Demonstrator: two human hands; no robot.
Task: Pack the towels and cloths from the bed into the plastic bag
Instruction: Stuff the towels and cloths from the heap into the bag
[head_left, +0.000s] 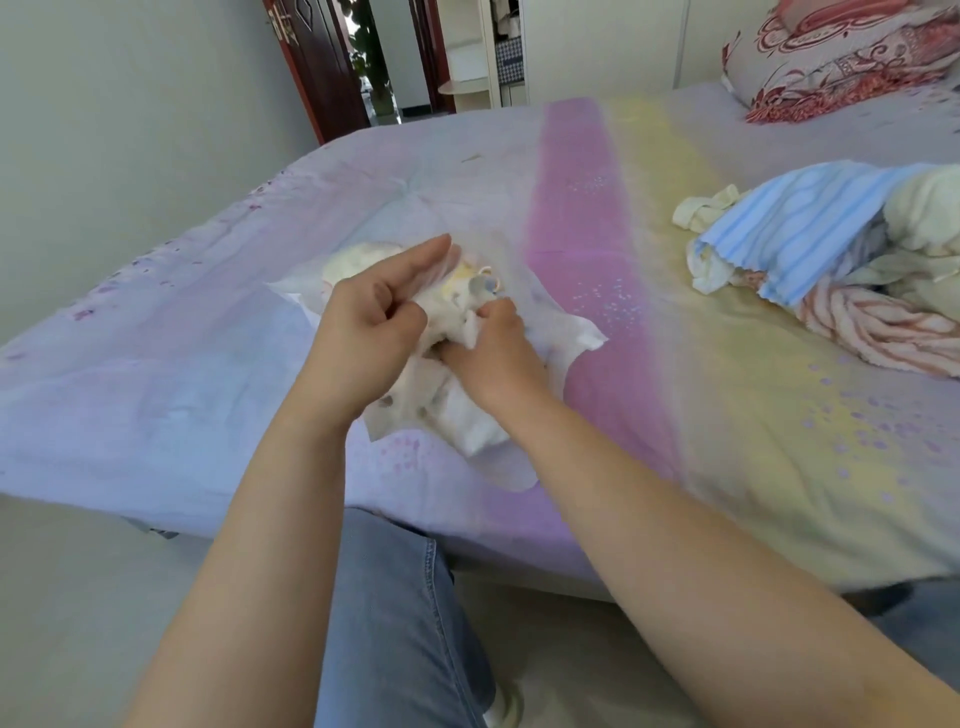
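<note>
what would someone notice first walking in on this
Two hands meet mid-bed: the right hand grips a white cloth and pushes it into a clear plastic bag, which the left hand holds open. A heap of towels, blue-striped on top, waits at the right edge.

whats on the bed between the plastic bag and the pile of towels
Only bare bedsheet, its pink and yellow stripes, between the plastic bag and the pile of towels, in the head view.

Both forearms are bare to the edge of the view, with no sleeves, watch or rings on the left hand (366, 332) or the right hand (496, 353). The person wears light blue denim jeans (400, 623) with a stitched side seam, and a pale shoe (506, 709).
</note>
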